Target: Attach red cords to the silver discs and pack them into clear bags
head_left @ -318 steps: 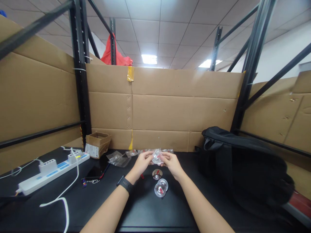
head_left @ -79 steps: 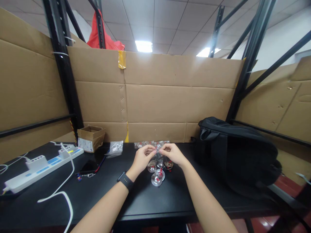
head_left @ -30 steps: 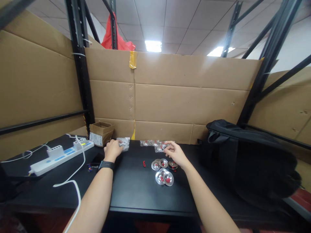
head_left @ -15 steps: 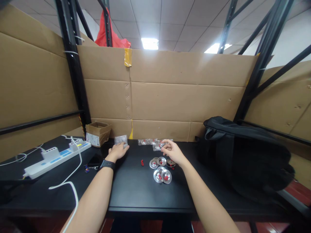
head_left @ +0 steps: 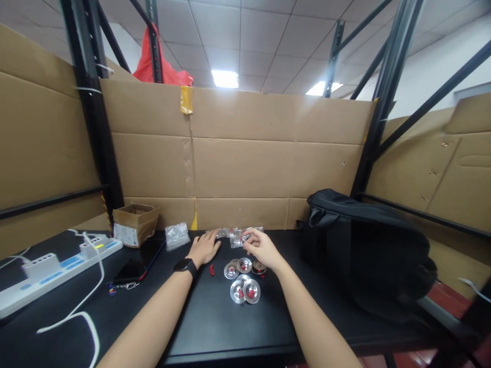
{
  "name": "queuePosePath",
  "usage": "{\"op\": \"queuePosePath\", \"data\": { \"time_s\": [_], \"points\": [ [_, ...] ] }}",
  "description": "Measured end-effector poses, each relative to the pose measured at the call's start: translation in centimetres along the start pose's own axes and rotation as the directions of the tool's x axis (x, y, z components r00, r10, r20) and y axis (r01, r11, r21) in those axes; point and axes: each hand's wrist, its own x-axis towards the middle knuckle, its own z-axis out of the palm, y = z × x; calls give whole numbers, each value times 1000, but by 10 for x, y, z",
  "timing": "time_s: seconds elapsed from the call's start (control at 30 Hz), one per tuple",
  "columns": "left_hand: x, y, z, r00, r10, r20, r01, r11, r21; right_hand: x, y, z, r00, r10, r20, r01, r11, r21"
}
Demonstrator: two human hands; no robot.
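My left hand (head_left: 205, 249) lies palm down with fingers stretched out, its fingertips at the left end of a row of clear plastic packets (head_left: 238, 238). Bits of red and metal show inside these packets. At their right side is my right hand (head_left: 263, 249), thumb and fingers curled together; whatever is between them is hidden. Closer to me lie several silvery finger cymbals (head_left: 251, 291) with red cords, some overlapping. One more cymbal (head_left: 259, 267) is partly under my right hand. A small red cord (head_left: 211, 270) rests just below my left hand.
A crumpled clear plastic bag (head_left: 177, 236) lies left of my left hand, with an open cardboard box (head_left: 136, 224) behind. Further left are a phone (head_left: 130, 271) and a white power strip (head_left: 69, 266) with cables. A black backpack (head_left: 368, 250) fills the right side.
My left hand has moved right, off the crumpled plastic bag and over to the row of packets. My right hand stays by the packets. The camera view has shifted slightly.
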Motion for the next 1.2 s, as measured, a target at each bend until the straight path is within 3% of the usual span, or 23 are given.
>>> {"op": "queuePosePath", "data": {
  "time_s": [0.13,0.33,0.63,0.77,0.87,0.93,1.1,1.2],
  "points": [
    [-2,-15,-9,998,-32,-51,35,997,64,-1,-1,1,1000,1,22,0,1000,-17],
    [-9,-34,-33,998,-68,4,68,996,-53,-1,0,3,998,13,56,-11,999,-39],
    [-16,-18,-30,991,-130,-22,129,990,-55,0,11,9,996,14,86,-2,990,-142],
    [-17,-11,-37,985,-128,-117,116,988,-103,0,12,10,999,-11,47,20,981,-193],
    [-16,-1,-45,965,-44,-258,-28,963,-268,2,12,11,998,-59,0,58,976,-208],
    [-16,12,-49,955,-25,-295,-103,905,-413,3,10,11,995,-87,-44,76,975,-207],
    [-24,55,-46,981,55,-186,-177,643,-745,3,-4,-5,986,-101,-131,74,977,-198],
    [-31,76,-44,977,117,-180,-215,587,-780,1,-9,-19,981,-128,-143,95,971,-221]
  ]
}}
